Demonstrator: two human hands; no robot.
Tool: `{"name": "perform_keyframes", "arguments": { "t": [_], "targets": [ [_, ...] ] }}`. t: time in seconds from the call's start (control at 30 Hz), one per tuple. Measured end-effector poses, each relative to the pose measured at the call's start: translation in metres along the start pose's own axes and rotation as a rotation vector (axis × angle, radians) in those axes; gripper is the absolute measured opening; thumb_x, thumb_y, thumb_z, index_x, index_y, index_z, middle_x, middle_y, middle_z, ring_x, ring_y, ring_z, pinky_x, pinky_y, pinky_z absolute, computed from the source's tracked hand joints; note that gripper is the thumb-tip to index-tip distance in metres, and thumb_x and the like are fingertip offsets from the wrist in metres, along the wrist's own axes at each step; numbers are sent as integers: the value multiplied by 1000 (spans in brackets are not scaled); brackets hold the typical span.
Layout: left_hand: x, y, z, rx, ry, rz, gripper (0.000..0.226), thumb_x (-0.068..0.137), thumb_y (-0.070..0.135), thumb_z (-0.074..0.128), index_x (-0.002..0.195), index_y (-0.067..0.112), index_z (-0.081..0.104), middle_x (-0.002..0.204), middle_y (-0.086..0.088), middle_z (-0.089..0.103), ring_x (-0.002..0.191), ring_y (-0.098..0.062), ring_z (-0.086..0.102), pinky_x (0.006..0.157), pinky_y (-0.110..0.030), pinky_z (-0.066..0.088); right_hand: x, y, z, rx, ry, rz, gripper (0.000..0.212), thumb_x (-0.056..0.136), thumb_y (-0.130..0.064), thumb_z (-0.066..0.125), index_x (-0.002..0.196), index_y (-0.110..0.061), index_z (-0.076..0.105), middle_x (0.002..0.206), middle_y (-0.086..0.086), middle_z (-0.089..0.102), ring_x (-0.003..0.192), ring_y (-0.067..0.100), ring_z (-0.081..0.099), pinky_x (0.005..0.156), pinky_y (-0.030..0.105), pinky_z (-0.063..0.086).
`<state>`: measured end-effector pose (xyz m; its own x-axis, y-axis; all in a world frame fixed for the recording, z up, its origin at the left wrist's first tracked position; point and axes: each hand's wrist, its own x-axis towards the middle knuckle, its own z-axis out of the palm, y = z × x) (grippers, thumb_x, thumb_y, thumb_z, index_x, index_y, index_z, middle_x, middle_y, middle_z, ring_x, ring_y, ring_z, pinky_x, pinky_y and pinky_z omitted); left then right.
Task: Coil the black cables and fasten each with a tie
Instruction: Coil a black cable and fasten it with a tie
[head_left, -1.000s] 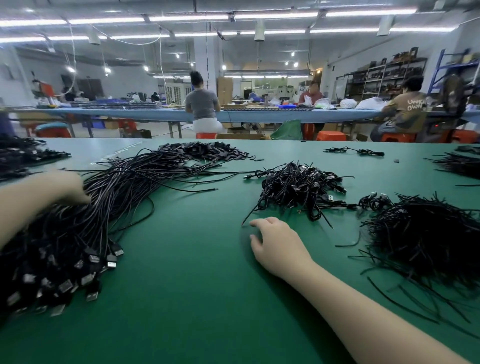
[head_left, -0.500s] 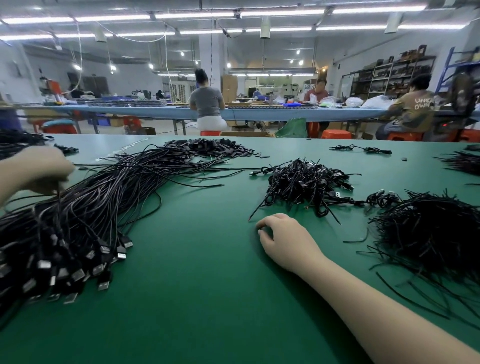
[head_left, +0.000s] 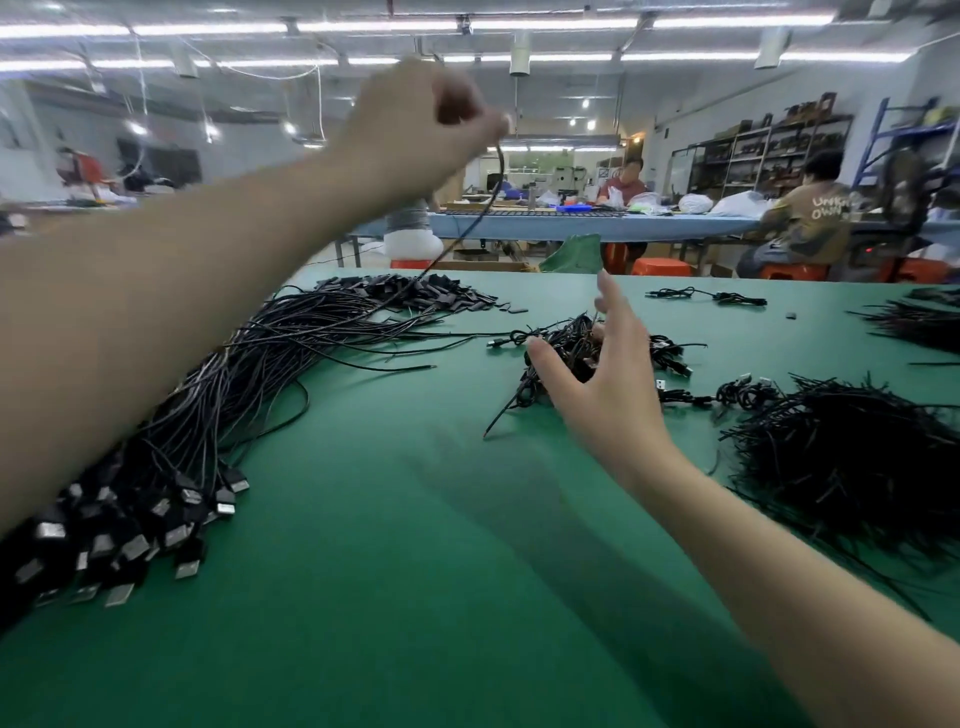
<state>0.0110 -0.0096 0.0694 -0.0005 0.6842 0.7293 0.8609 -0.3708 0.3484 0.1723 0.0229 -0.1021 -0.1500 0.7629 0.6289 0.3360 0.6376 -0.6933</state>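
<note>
My left hand is raised high above the table and pinches one black cable, which hangs down to a long bundle of uncoiled black cables with USB plugs at its near end. My right hand hovers open, fingers spread, over a small heap of coiled, tied cables. A heap of black ties lies at the right.
The green table carries another tied cable at the back and more black strands at the far right. Several people sit at a blue table behind. Orange stools stand between the tables.
My left hand rose from the bundle, drawing one cable up with it. My right hand lifted off the table and opened toward the coiled heap.
</note>
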Motion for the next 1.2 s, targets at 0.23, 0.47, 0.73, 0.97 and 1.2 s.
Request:
{"name": "perform_keyframes", "arguments": {
  "t": [0.23, 0.47, 0.73, 0.97, 1.2],
  "targets": [
    [-62, 6, 101, -382, -303, -138, 17, 92, 22, 59, 107, 24, 52, 97, 8, 61, 89, -8, 59, 80, -23, 49, 30, -4, -38, 151, -251, 77, 21, 84, -19, 63, 94, -36, 58, 78, -2, 65, 66, 7, 58, 68, 39, 55],
    [-86, -42, 125, -158, -306, -231, 31, 80, 3, 59, 101, 24, 59, 84, 8, 55, 61, 1, 48, 59, -9, 40, 35, 28, -53, 275, -223, 341, 8, 87, -17, 67, 82, -23, 69, 54, -7, 50, 36, 5, 32, 37, 19, 28],
    [-96, -87, 111, 232, -226, -488, 26, 79, 53, 69, 72, 29, 63, 64, 13, 62, 71, -13, 66, 73, -29, 52, 27, 30, -48, 162, -386, 330, 41, 72, -61, 70, 87, -23, 69, 45, -14, 36, 39, 8, 29, 38, 21, 28],
    [-88, -71, 114, -457, -150, -600, 33, 88, 0, 50, 108, 20, 66, 92, 5, 71, 77, -9, 72, 71, -27, 55, 27, 32, -46, -50, -520, 365, 30, 87, -46, 64, 82, -16, 68, 46, -10, 42, 40, 9, 39, 41, 21, 35],
    [-85, -50, 118, -630, -197, -482, 33, 90, 11, 44, 92, 30, 70, 87, 13, 75, 86, -3, 70, 72, -23, 50, 21, 16, -34, -263, -656, 317, 29, 88, -51, 59, 104, -27, 65, 86, -10, 73, 71, 10, 70, 55, 17, 50]
  ]
}}
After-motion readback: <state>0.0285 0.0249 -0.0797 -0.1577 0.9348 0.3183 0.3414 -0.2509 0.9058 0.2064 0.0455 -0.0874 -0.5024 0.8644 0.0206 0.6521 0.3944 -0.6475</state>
